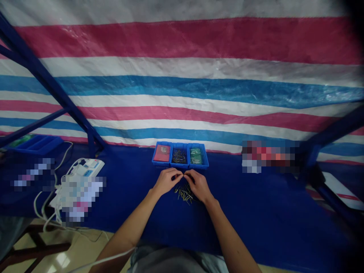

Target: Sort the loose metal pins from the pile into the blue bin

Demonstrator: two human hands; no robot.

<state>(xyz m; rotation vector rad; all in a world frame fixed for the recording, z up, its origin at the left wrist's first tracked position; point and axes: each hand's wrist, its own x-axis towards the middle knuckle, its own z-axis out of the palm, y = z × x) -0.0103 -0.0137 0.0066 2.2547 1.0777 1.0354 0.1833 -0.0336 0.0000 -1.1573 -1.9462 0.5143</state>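
My left hand (167, 179) and my right hand (196, 184) meet above the blue table, thumb and forefinger of each pinched together, tips nearly touching. Whatever sits between the fingertips is too small to make out. Just below them lies a loose pile of thin metal pins, perhaps screws or nails (184, 195), partly under my right hand. Beyond my hands stand three joined blue bins: the left bin (162, 164) has a pink-red item inside, the middle bin (179, 165) similar dark thin pieces, the right bin (199, 166) green-and-white items.
At the left lie a white power strip (92, 167) and tangled white cables (45, 206). Another blue divided tray (40, 144) stands farther left. Blue metal frame bars (54, 91) slant at both sides. A striped tarp (182, 87) hangs behind the table (250, 220). Blurred items lie at the right.
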